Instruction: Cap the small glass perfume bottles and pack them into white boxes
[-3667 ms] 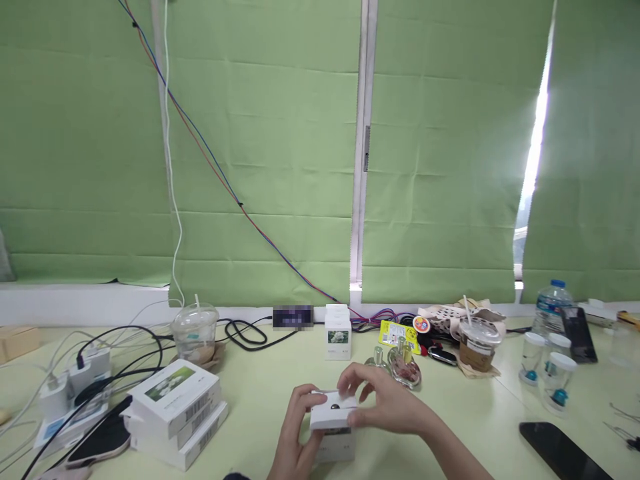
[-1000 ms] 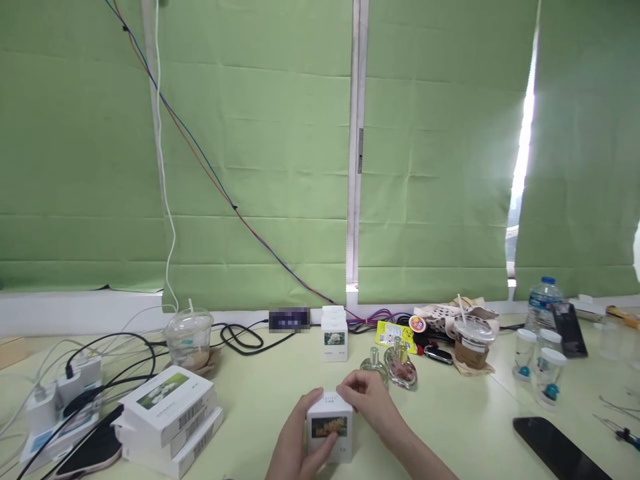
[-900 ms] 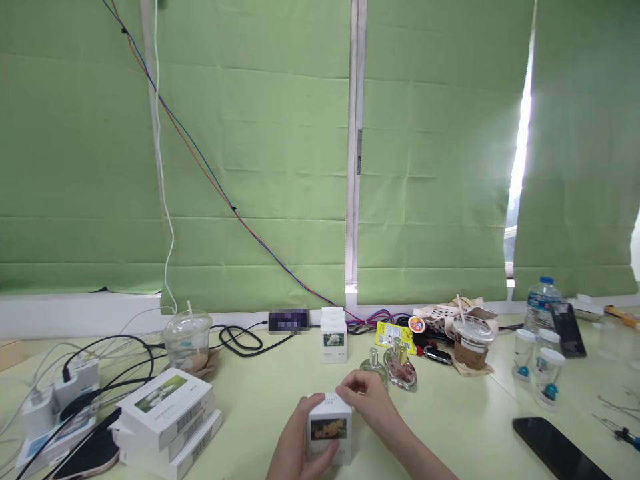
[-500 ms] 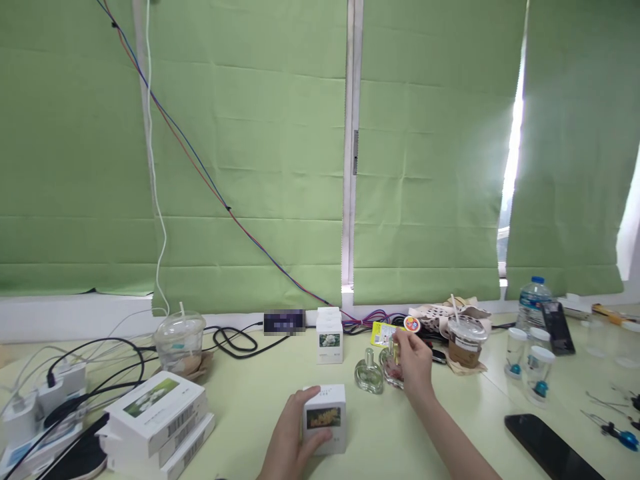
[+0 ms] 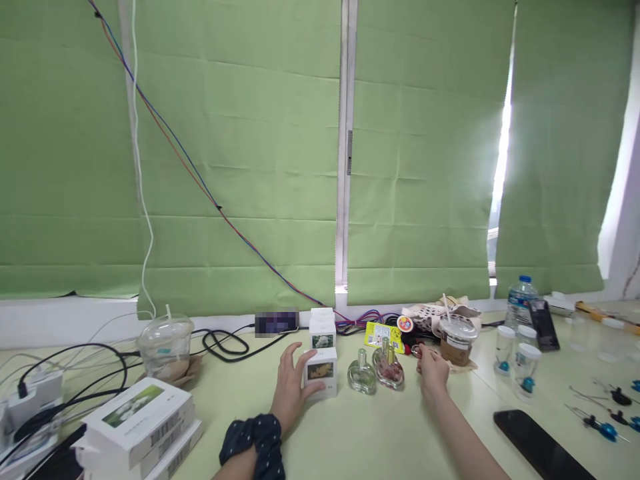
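A white box (image 5: 321, 375) stands upright on the worktop (image 5: 370, 437), its yellow-flower picture facing the person, in the grasp of the left hand (image 5: 291, 385). The thumb presses the front and the index finger meets the top edge, a hold that seems meant to steady the box without covering its picture. Directly behind it stands a row of similar boxes (image 5: 323, 329), apparently lined up face forward (whether the front one touches them cannot be told from this angle). Just to the right, a green bottle (image 5: 362, 379) and a pink bottle (image 5: 389, 373) sit upright, probably grouped to stay within reach. Beyond them the right hand (image 5: 434, 372) hovers or rests near a cup (image 5: 457, 341), its fingers curled; whether they grip anything cannot be made out. Farther left, a stack (image 5: 145, 407) of boxes lies flat, likely for stability, while a phone (image 5: 540, 443) lies flat near the right, well apart from the box.
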Tool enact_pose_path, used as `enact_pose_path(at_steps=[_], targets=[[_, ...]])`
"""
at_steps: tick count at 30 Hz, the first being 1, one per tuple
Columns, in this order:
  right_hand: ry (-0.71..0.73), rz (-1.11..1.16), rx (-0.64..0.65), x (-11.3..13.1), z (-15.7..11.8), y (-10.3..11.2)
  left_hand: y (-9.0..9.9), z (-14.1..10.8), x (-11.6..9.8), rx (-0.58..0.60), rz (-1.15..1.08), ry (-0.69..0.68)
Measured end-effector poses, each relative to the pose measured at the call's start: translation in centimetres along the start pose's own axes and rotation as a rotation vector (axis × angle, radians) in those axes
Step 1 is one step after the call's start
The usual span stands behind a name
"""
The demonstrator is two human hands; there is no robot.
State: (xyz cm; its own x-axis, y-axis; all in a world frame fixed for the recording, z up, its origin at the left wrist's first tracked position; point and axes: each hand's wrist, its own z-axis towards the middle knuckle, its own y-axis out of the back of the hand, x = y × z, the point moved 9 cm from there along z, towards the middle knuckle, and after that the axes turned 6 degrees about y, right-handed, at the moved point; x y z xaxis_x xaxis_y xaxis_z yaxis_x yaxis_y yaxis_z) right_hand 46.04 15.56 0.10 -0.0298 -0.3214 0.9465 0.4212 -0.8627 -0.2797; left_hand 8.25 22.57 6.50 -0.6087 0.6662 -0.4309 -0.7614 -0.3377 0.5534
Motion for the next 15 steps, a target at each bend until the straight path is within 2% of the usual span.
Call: enact_pose_path(at_steps=[5, 15], targets=[[-0.062, 0.017, -0.009, -1.3, 0.5, -0.1, -1.3, 2.3, 1.3, -0.005, 0.024, -0.025], [-0.018, -0.040, 0.020, -1.4, 0.8, -0.3, -2.6, 4.4, 2.7, 0.004, 0.032, -0.012]])
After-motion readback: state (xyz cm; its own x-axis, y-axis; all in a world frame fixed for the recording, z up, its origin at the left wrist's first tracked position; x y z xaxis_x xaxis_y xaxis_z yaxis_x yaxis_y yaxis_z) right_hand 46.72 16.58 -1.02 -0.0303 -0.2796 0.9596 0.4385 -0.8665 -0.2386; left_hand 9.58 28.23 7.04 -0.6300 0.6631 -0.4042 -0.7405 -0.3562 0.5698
